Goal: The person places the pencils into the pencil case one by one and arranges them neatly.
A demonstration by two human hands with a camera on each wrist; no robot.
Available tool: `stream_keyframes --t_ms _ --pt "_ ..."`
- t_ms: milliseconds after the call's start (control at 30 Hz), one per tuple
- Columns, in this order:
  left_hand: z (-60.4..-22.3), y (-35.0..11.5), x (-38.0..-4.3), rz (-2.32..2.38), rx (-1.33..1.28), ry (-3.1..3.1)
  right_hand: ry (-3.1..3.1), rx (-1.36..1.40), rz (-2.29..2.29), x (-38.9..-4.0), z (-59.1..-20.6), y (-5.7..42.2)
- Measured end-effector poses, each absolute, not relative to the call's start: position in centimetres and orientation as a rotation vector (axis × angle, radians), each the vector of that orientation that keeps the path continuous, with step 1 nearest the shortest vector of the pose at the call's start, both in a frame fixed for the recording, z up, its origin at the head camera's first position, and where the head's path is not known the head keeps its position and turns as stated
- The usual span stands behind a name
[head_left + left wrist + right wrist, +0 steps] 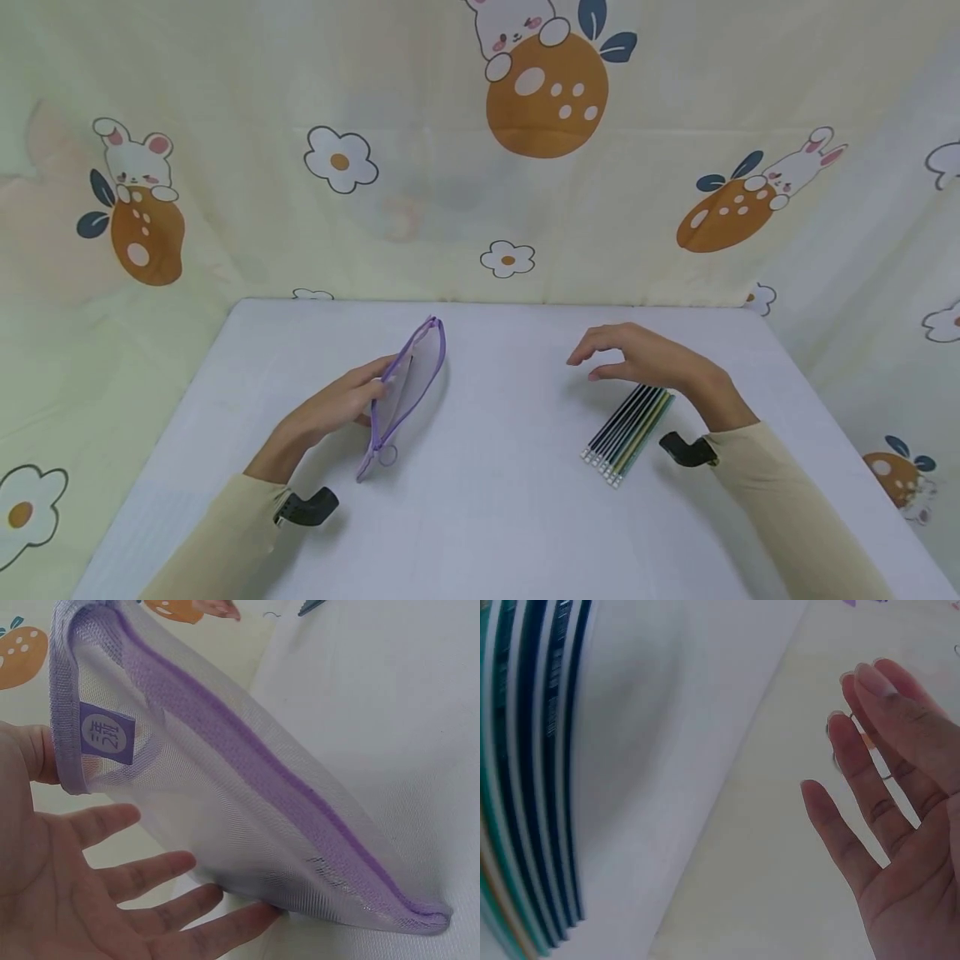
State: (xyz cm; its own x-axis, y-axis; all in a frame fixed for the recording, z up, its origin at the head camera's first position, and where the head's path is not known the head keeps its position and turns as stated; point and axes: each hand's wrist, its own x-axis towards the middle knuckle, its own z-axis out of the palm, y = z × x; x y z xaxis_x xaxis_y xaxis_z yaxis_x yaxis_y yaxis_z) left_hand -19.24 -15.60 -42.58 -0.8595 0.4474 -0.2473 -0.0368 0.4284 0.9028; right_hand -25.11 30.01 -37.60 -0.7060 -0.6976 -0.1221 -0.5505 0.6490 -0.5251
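My left hand [337, 408] grips a purple-edged mesh zipper pouch [408, 383] by its side, tilted up over the table left of centre. In the left wrist view the thumb is at the pouch's rim, and the other fingers spread along the outside of the pale mesh [217, 817]. A small purple label [107, 733] shows near the thumb. My right hand [637, 354] hovers, fingers loosely bent with nothing between them, above the far end of a row of pencils [626, 433]. These are dark, green and yellow, laid side by side with their white-tipped ends toward me.
A white table [495, 525] spreads under both hands. Behind it hangs a cream curtain [427, 217] printed with rabbits, orange fruit and flowers. Black wrist mounts [307, 507] sit at both sleeve cuffs.
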Motion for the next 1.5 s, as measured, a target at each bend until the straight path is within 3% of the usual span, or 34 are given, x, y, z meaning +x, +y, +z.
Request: stream_keyframes --t_ms 633,1500 --pt "-42.6 -15.6 -19.3 1.397 0.323 2.25 2.58 -0.815 -0.749 -25.5 -41.2 35.5" --pt "-42.7 -15.7 -19.4 1.396 0.345 2.246 2.597 -0.78 -0.637 -25.8 -43.5 36.8"
